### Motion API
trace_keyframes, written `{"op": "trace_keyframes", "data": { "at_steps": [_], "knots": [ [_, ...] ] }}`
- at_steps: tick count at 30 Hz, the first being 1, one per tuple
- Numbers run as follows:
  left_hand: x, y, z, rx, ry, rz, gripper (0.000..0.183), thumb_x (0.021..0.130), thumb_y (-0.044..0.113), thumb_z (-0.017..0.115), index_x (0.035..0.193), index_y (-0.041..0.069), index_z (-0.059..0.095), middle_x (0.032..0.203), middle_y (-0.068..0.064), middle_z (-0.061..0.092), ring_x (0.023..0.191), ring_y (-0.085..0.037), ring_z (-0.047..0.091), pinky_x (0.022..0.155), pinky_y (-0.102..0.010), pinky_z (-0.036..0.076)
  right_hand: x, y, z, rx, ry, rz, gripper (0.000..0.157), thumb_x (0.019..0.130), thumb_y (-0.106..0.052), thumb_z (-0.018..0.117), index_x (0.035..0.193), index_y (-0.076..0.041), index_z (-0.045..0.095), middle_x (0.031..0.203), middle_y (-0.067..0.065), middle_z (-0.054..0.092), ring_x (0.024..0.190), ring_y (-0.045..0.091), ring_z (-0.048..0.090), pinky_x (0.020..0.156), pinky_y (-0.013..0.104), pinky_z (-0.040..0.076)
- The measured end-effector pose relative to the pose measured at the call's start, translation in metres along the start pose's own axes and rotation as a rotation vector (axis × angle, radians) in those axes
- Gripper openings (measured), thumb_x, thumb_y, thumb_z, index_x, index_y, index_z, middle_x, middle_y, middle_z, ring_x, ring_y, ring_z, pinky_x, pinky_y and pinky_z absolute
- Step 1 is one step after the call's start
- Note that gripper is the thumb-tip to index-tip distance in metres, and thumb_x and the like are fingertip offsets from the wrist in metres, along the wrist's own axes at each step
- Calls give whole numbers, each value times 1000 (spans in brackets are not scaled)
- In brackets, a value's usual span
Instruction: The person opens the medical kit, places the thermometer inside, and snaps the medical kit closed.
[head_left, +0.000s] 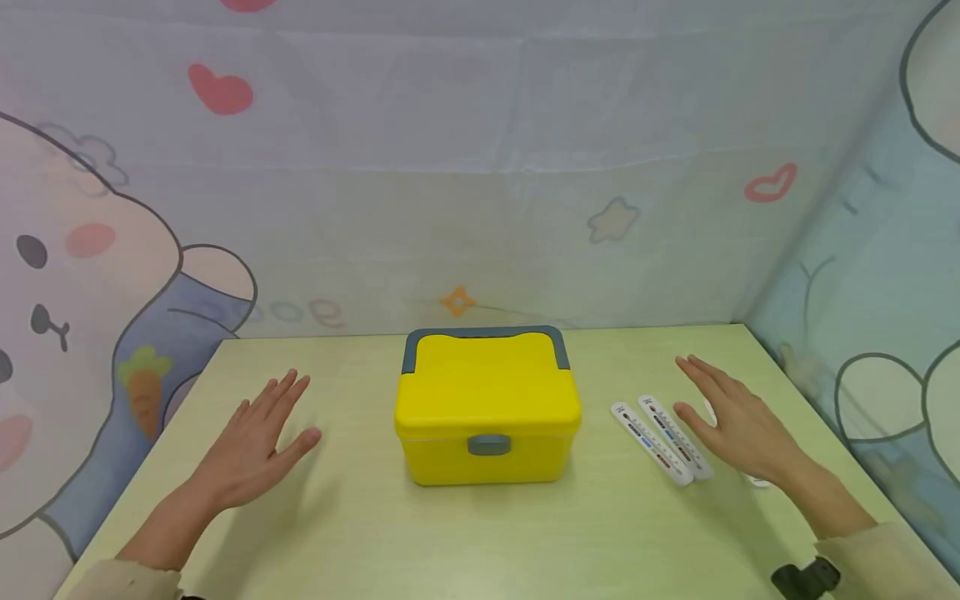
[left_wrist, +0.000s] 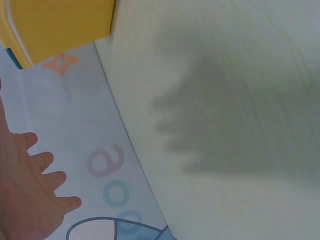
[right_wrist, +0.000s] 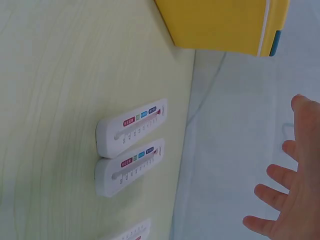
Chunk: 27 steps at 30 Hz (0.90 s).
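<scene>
A yellow box (head_left: 487, 400) with a grey handle and a grey front latch (head_left: 489, 445) stands closed in the middle of the table. Left of it, my left hand (head_left: 251, 450) hovers over the table with fingers straight and spread, holding nothing. On the other side my right hand (head_left: 742, 425) is held out above the table, palm down, also holding nothing. Two white thermometers (head_left: 652, 443) (right_wrist: 132, 127) lie side by side between the box and my right hand. A third thermometer (right_wrist: 135, 231) lies mostly hidden beneath that hand in the head view.
The pale wooden table (head_left: 360, 533) ends at a printed cloth backdrop (head_left: 450, 167) behind the box. More printed cloth (head_left: 885, 275) hangs along the right side. A dark strap device (head_left: 806, 577) sits at my right wrist.
</scene>
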<state>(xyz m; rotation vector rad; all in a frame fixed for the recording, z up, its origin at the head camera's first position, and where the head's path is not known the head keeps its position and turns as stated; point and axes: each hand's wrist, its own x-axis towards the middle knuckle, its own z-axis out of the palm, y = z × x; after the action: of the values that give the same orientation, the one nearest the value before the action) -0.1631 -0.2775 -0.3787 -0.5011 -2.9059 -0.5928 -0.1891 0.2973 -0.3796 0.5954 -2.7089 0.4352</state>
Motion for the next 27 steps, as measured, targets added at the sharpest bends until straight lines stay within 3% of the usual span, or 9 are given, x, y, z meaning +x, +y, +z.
{"op": "trace_keyframes", "data": {
  "at_steps": [8, 16, 19, 23, 27],
  "knots": [
    [6, 4, 9, -122, 89, 25, 66, 92, 35, 53, 147, 18, 21, 153, -8, 18, 137, -38, 20, 99, -63, 24, 5, -9, 4, 125, 46, 23, 56, 91, -24, 57, 141, -10, 36, 133, 21, 45, 115, 41, 45, 83, 59, 42],
    [12, 12, 21, -263, 196, 58, 63, 88, 24, 63, 143, 19, 32, 148, -5, 29, 133, -33, 30, 100, -58, 30, 7, -22, 11, 245, 50, 49, 49, 94, -20, 53, 139, -6, 39, 133, 16, 49, 113, 33, 52, 84, 49, 47],
    [13, 17, 23, -307, 245, 75, 63, 86, 18, 66, 141, 21, 36, 146, -3, 34, 130, -29, 36, 105, -37, 33, 8, -29, 15, 275, 56, 56, 47, 94, -19, 53, 137, -6, 42, 133, 14, 50, 112, 30, 53, 84, 45, 48],
    [16, 24, 26, -386, 276, 87, 63, 84, 12, 67, 139, 20, 39, 144, 0, 37, 125, -23, 42, 99, -8, 30, 11, -37, 20, 340, 61, 64, 46, 94, -18, 54, 136, -6, 43, 133, 11, 51, 112, 27, 54, 85, 41, 48],
    [19, 30, 29, -459, 272, 86, 62, 85, 11, 66, 139, 21, 39, 142, 0, 40, 124, -22, 43, 101, -11, 32, 14, -47, 22, 421, 51, 68, 47, 93, -17, 54, 137, -8, 42, 135, 9, 49, 113, 26, 54, 87, 22, 49]
  ]
}}
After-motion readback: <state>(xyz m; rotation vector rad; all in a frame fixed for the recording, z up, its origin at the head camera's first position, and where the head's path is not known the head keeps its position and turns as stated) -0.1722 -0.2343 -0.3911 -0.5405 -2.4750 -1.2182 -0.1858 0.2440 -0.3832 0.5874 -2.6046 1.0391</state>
